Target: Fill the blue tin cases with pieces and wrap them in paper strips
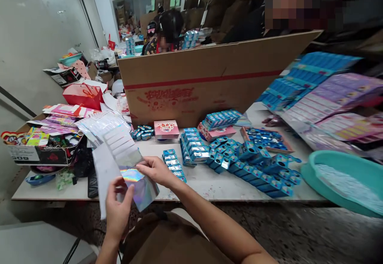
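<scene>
Low at the centre left, a shiny holographic sheet point(140, 190) is held between both hands over the table's front edge. My left hand point(119, 204) grips its left side, thumb and fingers closing on it. The thumb and fingers of my right hand point(154, 170) pinch its upper right part. White sheets point(104, 172) lie behind and left of the holographic one, partly hidden by my left hand; whether that hand also touches them I cannot tell. A row of small blue boxes point(173, 163) stands just right of my right hand.
Blue boxes point(251, 172) cover the table's right half, beside a tray of small items point(266, 139). A teal basin point(317, 172) sits far right. A cardboard panel point(191, 84) stands behind; a packed carton point(38, 154) is left. People point(170, 26) are beyond.
</scene>
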A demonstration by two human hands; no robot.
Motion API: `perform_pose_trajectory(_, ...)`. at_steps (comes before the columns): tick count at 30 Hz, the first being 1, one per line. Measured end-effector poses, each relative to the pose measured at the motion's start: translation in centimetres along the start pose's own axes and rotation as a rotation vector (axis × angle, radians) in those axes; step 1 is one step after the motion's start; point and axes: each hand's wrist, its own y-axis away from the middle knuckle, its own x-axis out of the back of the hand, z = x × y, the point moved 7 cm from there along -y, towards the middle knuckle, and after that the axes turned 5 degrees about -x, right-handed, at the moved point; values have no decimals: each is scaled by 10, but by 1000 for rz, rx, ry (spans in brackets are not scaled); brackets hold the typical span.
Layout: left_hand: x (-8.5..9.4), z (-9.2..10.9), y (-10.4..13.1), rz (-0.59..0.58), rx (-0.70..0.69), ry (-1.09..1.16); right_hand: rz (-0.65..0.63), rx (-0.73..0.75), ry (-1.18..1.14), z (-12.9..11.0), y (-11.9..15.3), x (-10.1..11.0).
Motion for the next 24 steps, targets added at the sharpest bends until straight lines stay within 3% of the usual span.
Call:
perform_pose_trajectory(2, 29, 33, -10, 279, -260, -219, -1, -18, 30, 2, 10, 19)
perform_pose_trajectory(3, 37, 52, -15, 362, -386, -300, -7, -2, 88, -1, 16, 27)
perform_pose_trajectory(4, 38, 69, -23, 367, -487, -354, -21, 22, 162, -5, 23, 33)
perform_pose_trajectory(6, 27, 96, -43, 231, -621, -399, -78, 67, 310, -12, 37, 39)
perform_pose_trajectory(8, 0, 113, -60, -32, -690, -396, -134, 100, 437, -16, 51, 40)
perform_pose_trajectory(11, -50, 117, -64, -526, -744, -351, -138, 151, 614, -17, 66, 41)
perform_pose_trajectory(13, -73, 109, -58, -744, -759, -350, -113, 177, 681, -13, 72, 43)
perform_pose_trajectory(15, -83, 100, -56, -797, -765, -386, -52, 181, 689, -9, 75, 49)
perform_pose_trajectory(19, -91, 96, -58, -778, -776, -425, 222, 297, 745, -15, 77, 64)
perform_pose_trajectory(24, -95, 101, -58, -808, -755, -409, 396, 461, 862, -24, 72, 56)
